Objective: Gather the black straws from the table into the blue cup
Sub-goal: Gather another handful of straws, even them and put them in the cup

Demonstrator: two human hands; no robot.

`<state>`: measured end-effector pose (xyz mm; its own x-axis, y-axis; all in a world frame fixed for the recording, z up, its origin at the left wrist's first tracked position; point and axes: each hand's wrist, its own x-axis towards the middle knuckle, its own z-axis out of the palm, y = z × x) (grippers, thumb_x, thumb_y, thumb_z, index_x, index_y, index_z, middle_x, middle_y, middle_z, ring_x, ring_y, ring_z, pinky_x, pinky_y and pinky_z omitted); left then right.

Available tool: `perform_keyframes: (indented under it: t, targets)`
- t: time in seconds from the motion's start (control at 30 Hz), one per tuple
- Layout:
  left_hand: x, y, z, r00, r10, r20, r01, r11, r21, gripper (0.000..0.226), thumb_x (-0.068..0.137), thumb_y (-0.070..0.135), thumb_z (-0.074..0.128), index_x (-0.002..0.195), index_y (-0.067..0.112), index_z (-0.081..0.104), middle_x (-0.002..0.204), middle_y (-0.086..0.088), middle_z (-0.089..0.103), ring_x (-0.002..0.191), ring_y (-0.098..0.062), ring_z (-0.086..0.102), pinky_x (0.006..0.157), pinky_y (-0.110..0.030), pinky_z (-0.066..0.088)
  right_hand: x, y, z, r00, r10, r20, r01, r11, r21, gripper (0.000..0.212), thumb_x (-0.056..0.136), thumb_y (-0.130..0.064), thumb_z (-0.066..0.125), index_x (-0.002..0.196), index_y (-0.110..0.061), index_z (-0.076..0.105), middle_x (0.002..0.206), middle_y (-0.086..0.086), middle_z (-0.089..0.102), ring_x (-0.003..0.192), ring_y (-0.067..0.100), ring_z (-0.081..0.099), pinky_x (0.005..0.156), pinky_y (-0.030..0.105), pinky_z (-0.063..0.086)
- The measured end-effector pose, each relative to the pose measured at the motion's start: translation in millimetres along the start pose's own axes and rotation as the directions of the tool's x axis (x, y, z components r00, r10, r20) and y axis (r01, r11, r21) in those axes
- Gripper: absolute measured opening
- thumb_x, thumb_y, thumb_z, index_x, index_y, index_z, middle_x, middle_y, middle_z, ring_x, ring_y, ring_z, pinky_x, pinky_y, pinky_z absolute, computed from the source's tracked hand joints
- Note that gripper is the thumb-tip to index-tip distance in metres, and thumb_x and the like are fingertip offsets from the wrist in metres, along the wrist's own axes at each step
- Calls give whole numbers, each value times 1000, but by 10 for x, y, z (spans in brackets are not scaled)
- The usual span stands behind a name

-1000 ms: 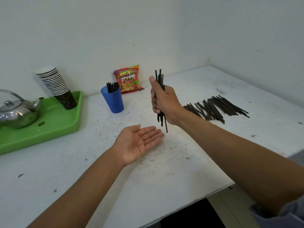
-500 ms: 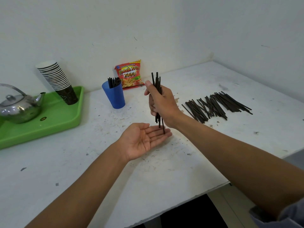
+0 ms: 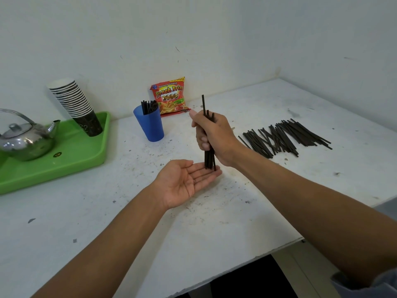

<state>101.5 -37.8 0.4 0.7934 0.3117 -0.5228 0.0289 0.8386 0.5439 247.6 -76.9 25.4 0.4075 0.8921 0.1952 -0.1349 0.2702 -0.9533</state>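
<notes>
My right hand [image 3: 214, 136] grips a bundle of black straws [image 3: 209, 160] held upright over the table's middle. The bundle's lower ends stand on the fingers of my left hand [image 3: 184, 181], which lies palm up and flat just above the table. A blue cup [image 3: 150, 125] stands behind and to the left with several straws sticking out of it. A spread of loose black straws [image 3: 283, 136] lies on the white table [image 3: 107, 222] to the right of my right hand.
A green tray [image 3: 71, 155] at the left holds a metal kettle [image 3: 25, 138] and a stack of paper cups [image 3: 75, 104]. A red snack bag [image 3: 169, 96] leans on the wall behind the cup. The table's front edge runs near the bottom right.
My right hand has lowered the bundle until its ends rest on my left fingers, and one straw now sticks up higher than the others. My left hand stays palm up.
</notes>
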Motion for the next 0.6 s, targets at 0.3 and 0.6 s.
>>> perform_keyframes:
  t: [0.3, 0.6]
  targets:
    - [1, 59, -86, 1000, 3, -16, -3, 1000, -5, 46, 106, 15, 32, 130, -18, 52, 127, -38, 63, 113, -47, 68, 91, -51, 59, -8, 127, -5, 997, 76, 17, -75, 995, -71, 31, 95, -38, 68, 98, -8, 62, 52, 1, 52, 47, 19, 53, 53, 30, 49]
    - [-2, 362, -372, 989, 96, -113, -90, 995, 53, 47, 107, 23, 34, 126, -14, 57, 123, -32, 69, 109, -41, 72, 90, -47, 61, 305, 174, 265, 993, 111, -47, -113, 993, -36, 54, 101, -45, 56, 55, -22, 39, 51, -3, 32, 47, 15, 36, 50, 27, 38]
